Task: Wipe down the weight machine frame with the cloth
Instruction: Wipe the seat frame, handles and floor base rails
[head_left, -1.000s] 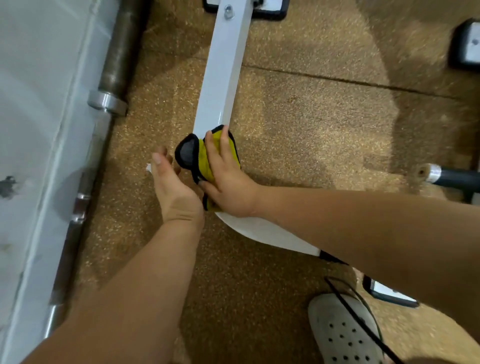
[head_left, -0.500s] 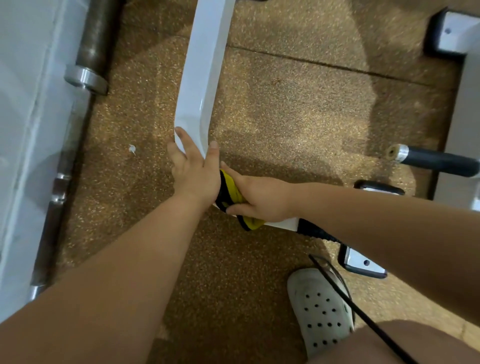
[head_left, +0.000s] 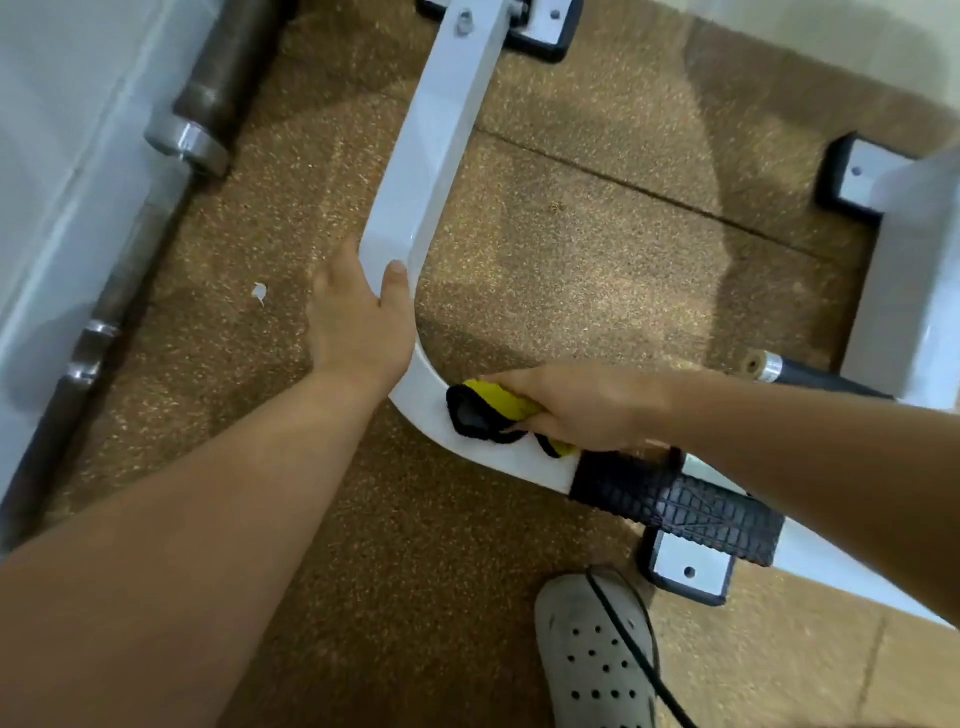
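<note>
A white curved frame tube of the weight machine runs from the top centre down to a bend and then off to the lower right. My left hand grips the tube at the bend, thumb on its inner edge and fingers hidden behind it. My right hand holds a yellow and black cloth pressed on the tube just past the bend. A black ribbed grip pad wraps the tube right after the cloth.
A steel barbell lies along the white wall at the left. Frame feet with black caps sit on the brown speckled floor, and a second white frame leg stands at the right. My grey clog is bottom centre, crossed by a thin black cord.
My right hand slid the cloth down the tube, around the bend and toward the black grip pad. My left hand moved onto the bend and took hold of it.
</note>
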